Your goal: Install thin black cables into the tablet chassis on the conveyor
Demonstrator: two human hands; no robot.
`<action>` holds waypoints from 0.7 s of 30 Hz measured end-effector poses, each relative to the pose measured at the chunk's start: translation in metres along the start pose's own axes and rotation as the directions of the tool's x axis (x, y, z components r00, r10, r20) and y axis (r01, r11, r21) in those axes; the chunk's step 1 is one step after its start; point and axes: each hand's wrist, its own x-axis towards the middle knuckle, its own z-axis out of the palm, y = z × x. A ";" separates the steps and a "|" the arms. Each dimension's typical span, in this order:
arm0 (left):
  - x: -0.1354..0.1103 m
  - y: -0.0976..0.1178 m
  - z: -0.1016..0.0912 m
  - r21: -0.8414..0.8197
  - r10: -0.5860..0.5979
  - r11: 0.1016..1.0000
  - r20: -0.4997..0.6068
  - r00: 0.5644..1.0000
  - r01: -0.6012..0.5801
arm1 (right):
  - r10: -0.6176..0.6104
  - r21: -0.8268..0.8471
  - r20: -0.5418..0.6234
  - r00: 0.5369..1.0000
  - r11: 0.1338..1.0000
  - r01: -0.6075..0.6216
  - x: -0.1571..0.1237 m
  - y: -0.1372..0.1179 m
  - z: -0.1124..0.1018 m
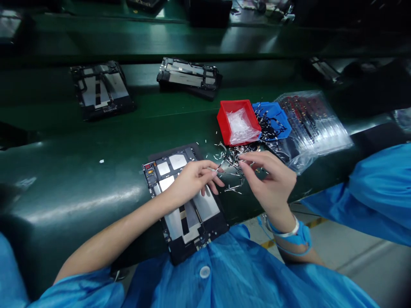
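My left hand (201, 174) hovers over an opened tablet (205, 209), with thumb and index finger pinched on a short, thin black-and-white cable (220, 166). The tablet lies tilted at the table's front edge, its battery plates and circuit parts exposed. To the right, my right hand (271, 175) has its thumb and index finger pinched together at a pile of small cables (233, 158). Whatever is between those fingertips is too small to make out. A blue wrist strap (302, 239) is around my right wrist.
Behind the pile stand a red bin (224, 124) with clear plastic inside and a blue bin (285, 122) of black cables. Clear bags of parts (321, 124) lie to their right. Opened tablets (105, 90) rest farther back. A blue sleeve (379, 192) of another person is at right.
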 end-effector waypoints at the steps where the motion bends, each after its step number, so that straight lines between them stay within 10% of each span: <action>1: 0.001 -0.001 0.001 -0.057 -0.029 0.998 0.006 1.000 0.029 | -0.058 -0.027 -0.041 0.997 0.998 0.057 -0.002 -0.001 0.003; 9: 0.000 -0.005 0.004 -0.095 0.056 0.994 0.011 0.998 -0.055 | -0.148 -0.021 0.117 0.982 0.988 0.152 -0.006 0.001 0.020; 17: 0.004 -0.001 -0.001 -0.205 -0.075 0.977 -0.059 0.995 0.062 | -0.193 -0.147 -0.041 0.980 0.972 0.185 -0.001 0.009 0.018; 21: 0.005 -0.001 -0.002 -0.185 -0.050 0.982 -0.053 0.997 0.040 | -0.310 -0.081 0.061 0.949 0.946 0.315 -0.004 0.002 0.025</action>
